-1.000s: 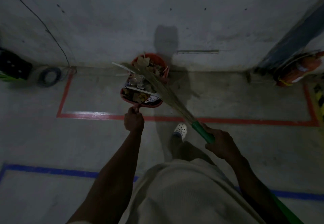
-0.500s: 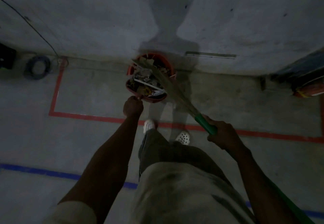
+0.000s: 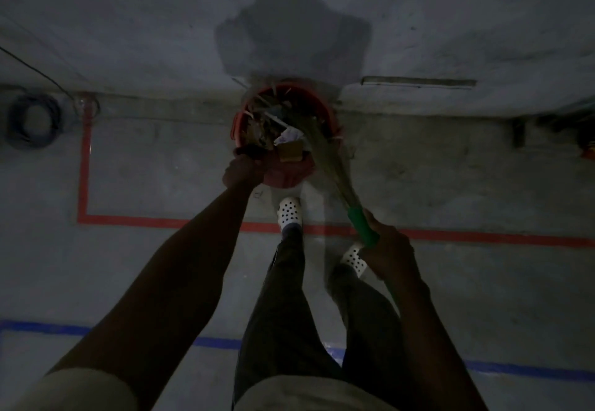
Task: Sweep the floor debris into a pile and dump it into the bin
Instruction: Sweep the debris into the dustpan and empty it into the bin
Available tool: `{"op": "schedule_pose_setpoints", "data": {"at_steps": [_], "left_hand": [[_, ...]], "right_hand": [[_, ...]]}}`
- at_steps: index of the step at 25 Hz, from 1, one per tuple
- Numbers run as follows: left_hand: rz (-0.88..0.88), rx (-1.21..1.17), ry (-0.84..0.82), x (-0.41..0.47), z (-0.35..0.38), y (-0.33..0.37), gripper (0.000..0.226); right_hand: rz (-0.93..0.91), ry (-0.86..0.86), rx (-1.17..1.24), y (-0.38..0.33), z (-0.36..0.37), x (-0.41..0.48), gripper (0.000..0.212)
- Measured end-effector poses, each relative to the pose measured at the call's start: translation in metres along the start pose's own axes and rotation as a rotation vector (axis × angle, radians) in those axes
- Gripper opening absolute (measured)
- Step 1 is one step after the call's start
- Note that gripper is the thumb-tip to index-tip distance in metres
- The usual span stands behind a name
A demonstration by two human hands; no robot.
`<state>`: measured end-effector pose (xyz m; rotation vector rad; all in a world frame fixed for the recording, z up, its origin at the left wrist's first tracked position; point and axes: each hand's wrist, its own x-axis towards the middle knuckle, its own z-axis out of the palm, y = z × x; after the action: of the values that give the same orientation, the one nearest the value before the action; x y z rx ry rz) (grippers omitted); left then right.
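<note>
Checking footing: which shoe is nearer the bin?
The left shoe, toe past the red line and close to the bin; the right shoe lies behind that line.

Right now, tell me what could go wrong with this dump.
1. A cardboard scrap sits where the dustpan meets the bin rim; it could fall outside onto the floor.
2. The bin looks full, so the broom pressing in might flick litter out.
3. The shoe stands close under the dustpan; spilled bits may land on it.
</note>
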<state>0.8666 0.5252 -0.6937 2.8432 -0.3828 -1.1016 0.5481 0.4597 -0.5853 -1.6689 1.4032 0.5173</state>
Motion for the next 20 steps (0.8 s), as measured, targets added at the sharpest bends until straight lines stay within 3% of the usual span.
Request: {"op": "schedule_pose_setpoints", "data": {"at_steps": [4, 10, 20], "left_hand": [[-0.029, 0.06, -0.013, -0.018, -0.014, -0.009, 0.063], [-0.017, 0.026, 0.028, -0.048, -0.021, -0.018, 0.046], [-0.01, 0.075, -0.006, -0.083, -0.025, -0.039, 0.027]], "right_hand": [[0.052, 0.017, -0.081, 0.002, -0.006, -0.013, 0.093], [0.058, 0.064, -0.113, -0.009, -0.016, -0.032, 0.093], [0.0, -0.008, -0.072, -0.04, -0.021, -0.039, 0.092]]}}
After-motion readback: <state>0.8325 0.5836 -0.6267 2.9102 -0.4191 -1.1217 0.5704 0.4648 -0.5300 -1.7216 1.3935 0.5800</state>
